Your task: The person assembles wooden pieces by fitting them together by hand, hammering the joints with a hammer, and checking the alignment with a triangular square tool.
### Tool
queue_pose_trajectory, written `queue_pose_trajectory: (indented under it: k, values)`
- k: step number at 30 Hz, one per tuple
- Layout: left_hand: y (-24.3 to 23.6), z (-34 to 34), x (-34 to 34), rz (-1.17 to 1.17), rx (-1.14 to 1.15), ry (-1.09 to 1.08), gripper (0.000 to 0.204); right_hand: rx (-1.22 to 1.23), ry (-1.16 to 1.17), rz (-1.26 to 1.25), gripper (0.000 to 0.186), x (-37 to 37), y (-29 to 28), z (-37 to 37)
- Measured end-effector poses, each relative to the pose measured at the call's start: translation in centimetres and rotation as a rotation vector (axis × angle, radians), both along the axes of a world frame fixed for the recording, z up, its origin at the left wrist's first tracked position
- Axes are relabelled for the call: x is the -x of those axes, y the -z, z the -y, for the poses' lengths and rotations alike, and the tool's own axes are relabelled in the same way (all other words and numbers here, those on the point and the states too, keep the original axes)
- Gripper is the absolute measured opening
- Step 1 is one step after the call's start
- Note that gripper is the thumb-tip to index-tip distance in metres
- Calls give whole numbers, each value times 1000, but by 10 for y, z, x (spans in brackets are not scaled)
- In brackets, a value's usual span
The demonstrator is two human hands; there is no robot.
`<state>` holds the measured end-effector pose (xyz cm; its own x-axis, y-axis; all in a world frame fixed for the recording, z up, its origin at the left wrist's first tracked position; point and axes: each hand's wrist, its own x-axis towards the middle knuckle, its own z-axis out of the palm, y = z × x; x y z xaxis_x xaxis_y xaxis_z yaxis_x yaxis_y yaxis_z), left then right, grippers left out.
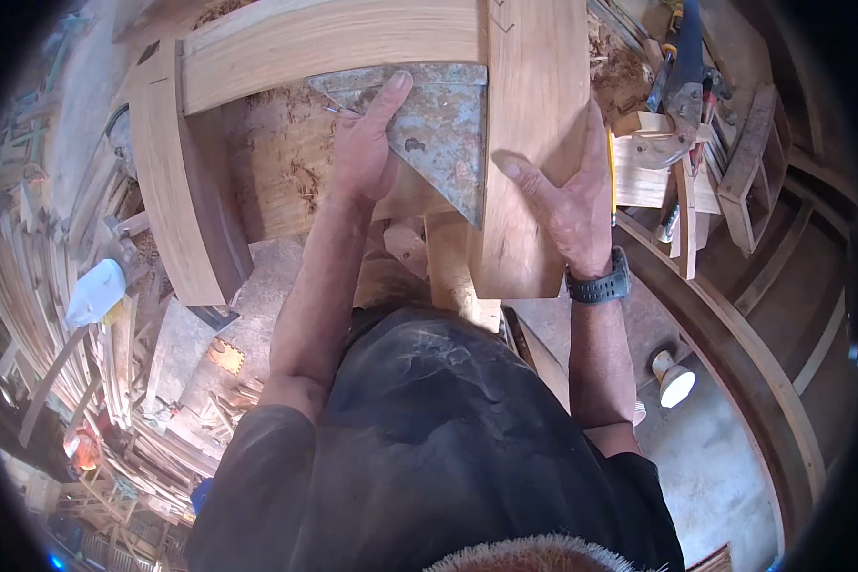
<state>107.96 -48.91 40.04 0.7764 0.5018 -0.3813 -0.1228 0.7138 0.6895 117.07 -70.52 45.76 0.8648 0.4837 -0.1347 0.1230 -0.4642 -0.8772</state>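
A worn, triangular metal set square [439,129] lies in the inner corner of a wooden frame. One edge runs along the crosspiece [334,43], another along the thick upright board [534,124]. My left hand [364,153] grips the set square, thumb on its face; its other fingers are partly hidden. A thin, pointed thing pokes out beside those fingers, too small to name. My right hand [572,205] clasps the upright board, thumb on the top face and fingers along the right edge. At the left, a second board [176,181] joins the crosspiece.
Right of the frame lie a handsaw [682,105] and other hand tools among wood pieces. A curved timber [753,353] sweeps down the right side, near a lit lamp [675,381]. Wood strips [57,315] and a white plastic jug [95,291] are at the left.
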Motion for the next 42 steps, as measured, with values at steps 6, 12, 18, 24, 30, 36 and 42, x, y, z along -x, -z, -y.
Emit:
queue_pose_trajectory:
  k: [6,12,18,24,30,36,42]
  values:
    - [0,4,2,-117,34,2,29,74,-15,144,128,10,-5,2]
    - [-1,-6,15,-107,-94,-5,30,448,-95,261,136,67,-27,13]
    - [-43,-47,25,-98,-384,-64,31,591,-114,238,138,87,-30,21]
    - [-45,-129,-18,-187,-1039,-273,26,637,-96,261,128,92,-24,15]
    - [6,-183,-20,-622,-1871,-51,58,584,-111,370,115,93,-17,17]
    - [5,-183,-29,-170,-1921,-174,54,565,-114,353,110,93,-20,16]
    - [-31,-139,-42,-163,-1172,-191,34,595,-135,366,112,93,-18,18]
